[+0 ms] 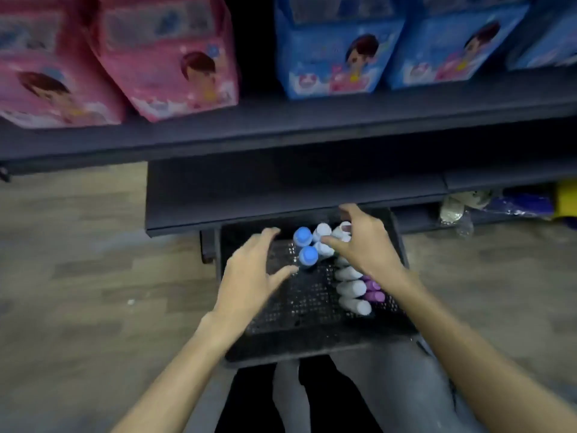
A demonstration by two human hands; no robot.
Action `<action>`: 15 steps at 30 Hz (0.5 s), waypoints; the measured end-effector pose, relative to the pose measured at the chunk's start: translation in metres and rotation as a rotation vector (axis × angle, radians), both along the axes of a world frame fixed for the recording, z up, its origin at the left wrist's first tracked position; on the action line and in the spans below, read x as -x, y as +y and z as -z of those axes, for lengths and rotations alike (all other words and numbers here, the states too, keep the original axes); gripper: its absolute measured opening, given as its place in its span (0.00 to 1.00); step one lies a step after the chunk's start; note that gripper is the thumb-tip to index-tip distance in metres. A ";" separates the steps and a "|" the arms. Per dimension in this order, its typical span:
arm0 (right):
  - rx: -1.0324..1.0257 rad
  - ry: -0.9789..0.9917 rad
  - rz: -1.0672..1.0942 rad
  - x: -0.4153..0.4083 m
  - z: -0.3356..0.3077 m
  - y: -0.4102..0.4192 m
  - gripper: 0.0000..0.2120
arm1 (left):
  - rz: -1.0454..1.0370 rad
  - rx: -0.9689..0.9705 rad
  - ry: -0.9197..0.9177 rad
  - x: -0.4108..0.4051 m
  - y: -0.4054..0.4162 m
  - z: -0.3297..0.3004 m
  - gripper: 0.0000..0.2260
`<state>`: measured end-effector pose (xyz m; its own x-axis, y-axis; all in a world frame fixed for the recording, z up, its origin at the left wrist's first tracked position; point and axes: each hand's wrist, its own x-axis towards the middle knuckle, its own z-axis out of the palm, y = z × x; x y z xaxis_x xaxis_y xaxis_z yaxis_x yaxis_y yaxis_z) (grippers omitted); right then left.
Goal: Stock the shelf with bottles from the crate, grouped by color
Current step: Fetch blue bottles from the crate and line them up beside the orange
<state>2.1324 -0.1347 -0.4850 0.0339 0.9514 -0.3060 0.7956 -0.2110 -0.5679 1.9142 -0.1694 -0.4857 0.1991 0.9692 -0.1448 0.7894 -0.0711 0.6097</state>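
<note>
Below the dark shelf edge, a black perforated plastic crate (299,307) is seen on the floor, just in front of the person's knees. Bottles are held only in its far and right-hand parts, and bare mesh shows across the near left of its bottom. Two blue-capped bottles (305,245) are stood upright near the far middle, touching each other. Just beside them, to the right, a small cluster of white-capped bottles (323,234) is gathered. Along the right wall a row of white bottles lying on their sides (352,289) is stacked toward the near end, with purple-capped bottles (373,292) tucked between that row and the wall.

The left hand (249,276) is held over the open mesh with its fingers spread and straight — nothing is gripped, and the thumb tip is placed close to the nearer blue cap. The right hand (362,245) is lowered over the white-capped cluster with its fingers curled; a white cap appears to be touched by the fingertips, but whether a bottle is actually pinched cannot be told through the blur.

On the dark shelf (281,129) above, pink printed packages (118,57) are set at the left and blue printed packages (390,48) at the right — a dark gap is left between them. The wood-patterned floor (78,245) is visible on both sides of the crate.
</note>
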 end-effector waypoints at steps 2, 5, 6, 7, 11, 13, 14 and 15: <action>0.144 -0.014 0.008 -0.007 0.074 -0.013 0.30 | 0.041 0.120 0.048 -0.010 -0.011 0.067 0.31; 0.212 -0.046 -0.027 -0.008 0.170 -0.026 0.31 | 0.085 0.207 0.107 -0.026 -0.003 0.150 0.32; 0.206 -0.047 -0.036 -0.007 0.197 -0.029 0.31 | 0.099 0.218 0.109 -0.031 0.003 0.174 0.32; 0.187 -0.035 -0.051 -0.004 0.220 -0.031 0.31 | 0.105 0.229 0.110 -0.036 0.010 0.196 0.32; 0.071 -0.009 -0.071 0.006 0.290 -0.026 0.33 | 0.110 0.225 0.147 -0.049 0.034 0.264 0.35; 0.023 -0.068 -0.069 0.011 0.311 -0.020 0.31 | 0.117 0.212 0.148 -0.053 0.048 0.289 0.38; 0.000 -0.111 -0.068 0.013 0.318 -0.018 0.30 | 0.115 0.206 0.132 -0.055 0.055 0.300 0.39; -0.020 -0.144 -0.058 0.016 0.324 -0.016 0.28 | 0.111 0.200 0.104 -0.056 0.061 0.309 0.41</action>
<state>2.1169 -0.1507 -0.8090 0.0207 0.9590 -0.2825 0.8795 -0.1518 -0.4510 1.9704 -0.1084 -0.7952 0.2764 0.8924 -0.3566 0.8429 -0.0469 0.5361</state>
